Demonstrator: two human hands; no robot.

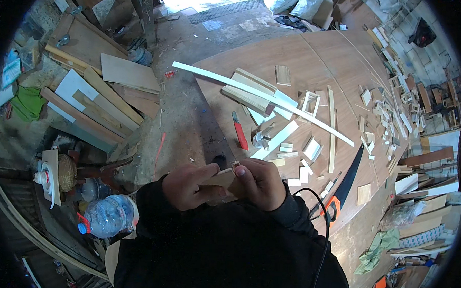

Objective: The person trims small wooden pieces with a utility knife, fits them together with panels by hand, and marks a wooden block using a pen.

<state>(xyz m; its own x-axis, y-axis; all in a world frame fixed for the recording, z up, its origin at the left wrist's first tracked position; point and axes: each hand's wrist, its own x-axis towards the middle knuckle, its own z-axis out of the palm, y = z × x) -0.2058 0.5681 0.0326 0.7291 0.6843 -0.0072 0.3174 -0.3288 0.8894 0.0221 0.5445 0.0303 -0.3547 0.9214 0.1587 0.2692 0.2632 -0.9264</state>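
At the lower centre of the frame we see the left grip (187, 186) and the right grip (263, 184) both grasping one small piece of wood (227, 171), pinched from either side near the body, probably to steady it. Beyond, on the brown surface (316, 70), we count one orange-handled saw (351, 174), one red knife (240, 131), both probably left within reach, and one long white strip (263, 96); farthest, at the top, we count two pale sacks (304, 5).
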